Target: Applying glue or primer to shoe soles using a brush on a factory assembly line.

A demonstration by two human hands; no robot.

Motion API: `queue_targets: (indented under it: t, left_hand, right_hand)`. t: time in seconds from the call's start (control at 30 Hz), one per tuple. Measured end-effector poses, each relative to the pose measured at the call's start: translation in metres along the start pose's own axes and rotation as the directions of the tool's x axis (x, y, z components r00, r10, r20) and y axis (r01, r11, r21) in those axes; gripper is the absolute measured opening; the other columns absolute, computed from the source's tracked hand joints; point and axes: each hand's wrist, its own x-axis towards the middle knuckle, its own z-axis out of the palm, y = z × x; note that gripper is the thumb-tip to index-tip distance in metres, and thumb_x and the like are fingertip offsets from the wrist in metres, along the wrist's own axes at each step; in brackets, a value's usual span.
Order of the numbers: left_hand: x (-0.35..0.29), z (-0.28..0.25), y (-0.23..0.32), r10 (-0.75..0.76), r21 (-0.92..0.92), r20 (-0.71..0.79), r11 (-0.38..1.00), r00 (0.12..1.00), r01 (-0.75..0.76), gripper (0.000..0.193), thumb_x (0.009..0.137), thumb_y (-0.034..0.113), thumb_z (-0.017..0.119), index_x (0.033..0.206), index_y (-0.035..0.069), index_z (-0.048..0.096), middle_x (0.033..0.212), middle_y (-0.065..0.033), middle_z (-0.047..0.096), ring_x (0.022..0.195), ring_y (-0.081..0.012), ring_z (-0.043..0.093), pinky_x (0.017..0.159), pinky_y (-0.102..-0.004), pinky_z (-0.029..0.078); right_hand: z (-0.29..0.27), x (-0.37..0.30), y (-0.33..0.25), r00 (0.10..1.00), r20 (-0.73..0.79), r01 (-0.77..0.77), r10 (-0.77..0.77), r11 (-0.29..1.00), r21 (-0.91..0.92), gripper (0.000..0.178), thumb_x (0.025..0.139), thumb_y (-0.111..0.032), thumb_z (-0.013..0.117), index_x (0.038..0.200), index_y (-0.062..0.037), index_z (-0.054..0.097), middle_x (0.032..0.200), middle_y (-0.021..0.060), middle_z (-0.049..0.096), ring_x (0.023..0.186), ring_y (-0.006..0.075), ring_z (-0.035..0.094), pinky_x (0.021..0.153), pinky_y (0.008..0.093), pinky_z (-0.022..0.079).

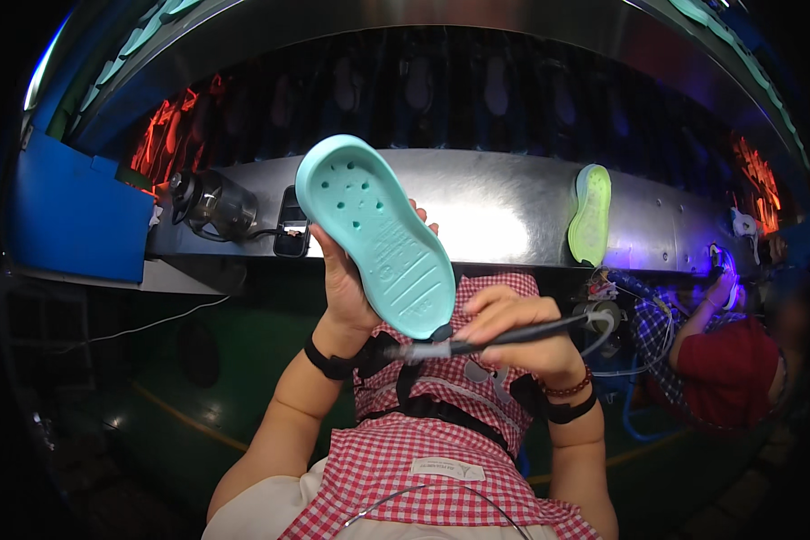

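A: Nearest, over the red-checked cloth apron [423, 450], what are the hands doing?

B: The right hand [513, 328] is gripping a thin black pen-shaped tool [504, 337], its tip touching the heel of a turquoise foam clog sole [378, 229]; the left hand [346, 283] is clasping that sole from behind.

A: Progress? Room?

B: Seemingly mid-work at the heel. The steel shelf [495, 207] is lying beyond the fingertips; open air surrounds them.

Small white label [447, 469] on checked apron [396, 450].
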Motion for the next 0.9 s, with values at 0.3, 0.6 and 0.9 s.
queue_targets:
  t: [0.3,0.6,0.9]
  left_hand:
    - [-0.017,0.018,-0.015,-0.135,-0.062,-0.02,0.989,0.991,0.133,0.06,0.088,0.045,0.03,0.134,0.007,0.025,0.127,-0.0182,0.04,0.111,-0.0348,0.046,0.096,-0.0491,0.035]
    - [-0.01,0.011,-0.016,-0.074,-0.131,-0.024,0.989,0.997,0.07,0.053,0.088,0.033,0.034,0.136,0.014,0.023,0.13,-0.0177,0.037,0.112,-0.0362,0.045,0.092,-0.0522,0.039]
    - [-0.012,0.008,-0.006,-0.087,0.144,-0.085,0.985,0.993,0.098,0.053,0.085,0.024,0.044,0.133,0.009,0.028,0.127,-0.0193,0.039,0.111,-0.0352,0.046,0.092,-0.0502,0.041]
  right_hand:
    - [0.035,0.0,0.015,0.876,-0.398,-0.019,0.271,0.846,0.533,0.016,0.079,0.001,0.057,0.095,0.004,0.057,0.099,0.0163,0.059,0.089,0.019,0.059,0.08,0.0277,0.047]
    - [0.03,0.006,-0.006,0.971,-0.232,0.014,-0.06,0.98,-0.197,0.015,0.073,0.004,0.061,0.089,0.0022,0.062,0.093,0.0139,0.063,0.085,0.0157,0.061,0.074,0.0252,0.048]
    - [0.008,0.007,-0.018,0.993,-0.113,-0.048,0.025,0.977,-0.206,0.019,0.07,0.0,0.065,0.089,0.0003,0.064,0.087,0.0125,0.065,0.078,0.0164,0.063,0.069,0.0256,0.049]
